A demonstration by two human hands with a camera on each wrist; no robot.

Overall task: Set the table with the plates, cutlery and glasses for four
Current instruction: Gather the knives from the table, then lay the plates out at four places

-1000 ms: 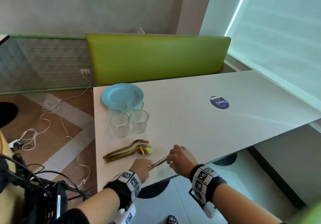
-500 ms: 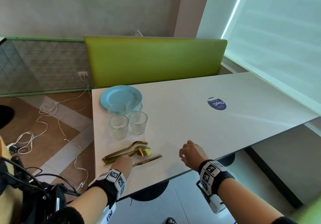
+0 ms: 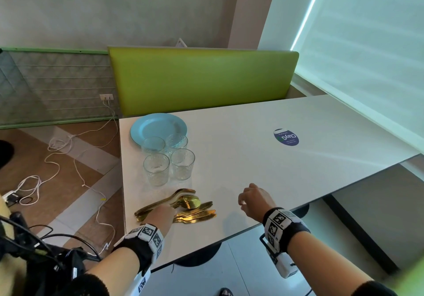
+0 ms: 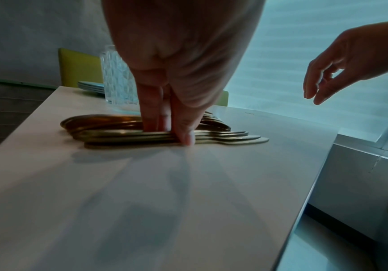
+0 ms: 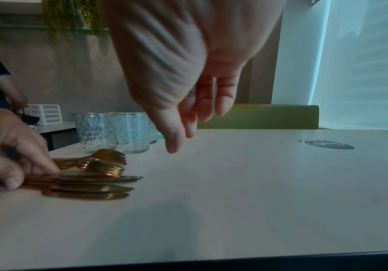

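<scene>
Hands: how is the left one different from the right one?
The left hand pinches the gold knives; the right hand holds nothing. The left hand is down at the table; the right hand hovers above it. Both wear black wrist bands.

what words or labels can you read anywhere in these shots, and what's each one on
"ClayG": upside down on the round dark blue sticker on the table.
Small print on that sticker: too small to read.
Wristbands: black-and-white square code patterns, no readable words.
Plates, glasses, cutlery: no text seen.
</scene>
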